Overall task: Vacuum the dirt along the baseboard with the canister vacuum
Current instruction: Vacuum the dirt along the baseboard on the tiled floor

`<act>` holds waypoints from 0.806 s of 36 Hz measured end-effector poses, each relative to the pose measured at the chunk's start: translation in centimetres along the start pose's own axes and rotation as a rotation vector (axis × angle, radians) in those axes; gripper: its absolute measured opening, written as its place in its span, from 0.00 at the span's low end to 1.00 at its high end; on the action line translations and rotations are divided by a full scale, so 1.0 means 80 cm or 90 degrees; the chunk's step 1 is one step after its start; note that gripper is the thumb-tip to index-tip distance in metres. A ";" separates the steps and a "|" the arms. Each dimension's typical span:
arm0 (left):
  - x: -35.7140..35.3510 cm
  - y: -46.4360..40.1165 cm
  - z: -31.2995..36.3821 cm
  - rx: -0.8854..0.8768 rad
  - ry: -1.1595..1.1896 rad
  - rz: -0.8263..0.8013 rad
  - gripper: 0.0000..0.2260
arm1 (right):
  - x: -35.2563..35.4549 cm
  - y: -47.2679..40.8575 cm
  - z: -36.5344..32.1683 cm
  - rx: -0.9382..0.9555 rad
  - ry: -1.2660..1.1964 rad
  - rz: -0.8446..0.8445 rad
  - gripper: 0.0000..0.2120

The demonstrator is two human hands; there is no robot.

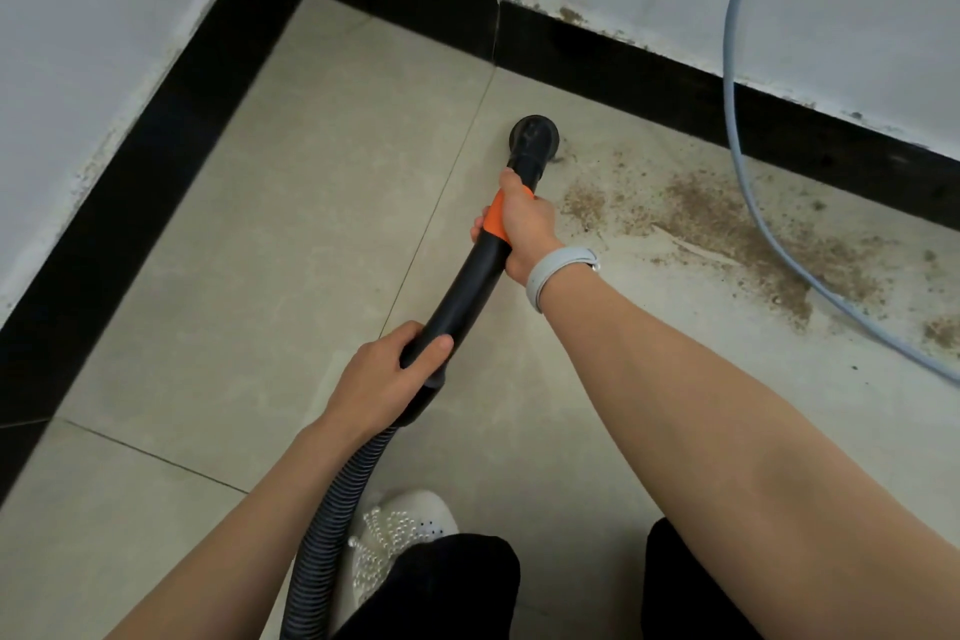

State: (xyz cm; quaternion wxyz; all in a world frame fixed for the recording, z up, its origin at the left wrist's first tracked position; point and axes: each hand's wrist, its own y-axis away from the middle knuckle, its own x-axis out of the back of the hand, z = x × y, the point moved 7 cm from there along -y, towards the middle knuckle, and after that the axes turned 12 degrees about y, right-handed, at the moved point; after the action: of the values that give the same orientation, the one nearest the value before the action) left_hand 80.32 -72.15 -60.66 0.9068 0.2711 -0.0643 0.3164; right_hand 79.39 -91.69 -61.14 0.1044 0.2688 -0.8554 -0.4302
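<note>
Both hands wrapped round the vacuum wand (467,286): right hand (524,224) gripping at the orange collar (496,218), left hand (387,374) curled round the rear end by the ribbed hose (332,525). Round brush nozzle (534,135) down on the tile, just left of the dirt (727,229) strewn beside the black baseboard (649,78). Probably best swept rightward slowly, nozzle kept flat, clear of the pale blue cable (740,156).

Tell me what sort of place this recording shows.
Probably an indoor room corner, perhaps a home or utility space: beige floor tiles, a black baseboard under white painted walls, and a pale hose hanging down the wall.
</note>
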 end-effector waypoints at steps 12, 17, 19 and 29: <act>-0.007 0.003 -0.004 0.023 0.039 0.026 0.22 | 0.002 -0.002 -0.006 0.008 0.025 0.007 0.10; -0.015 -0.008 0.010 0.029 0.053 0.002 0.20 | 0.022 -0.001 -0.018 0.008 0.007 0.036 0.10; -0.017 -0.008 0.009 0.036 0.057 -0.021 0.21 | 0.032 0.002 -0.011 0.001 -0.008 0.050 0.09; -0.037 0.005 0.005 0.028 0.043 -0.093 0.21 | 0.084 0.011 0.026 -0.016 -0.061 0.142 0.07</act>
State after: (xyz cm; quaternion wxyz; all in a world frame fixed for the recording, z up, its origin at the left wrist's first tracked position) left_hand 77.73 -73.73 -60.98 0.9230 0.2838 -0.0072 0.2599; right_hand 72.59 -93.56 -62.09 0.1141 0.1494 -0.8786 -0.4390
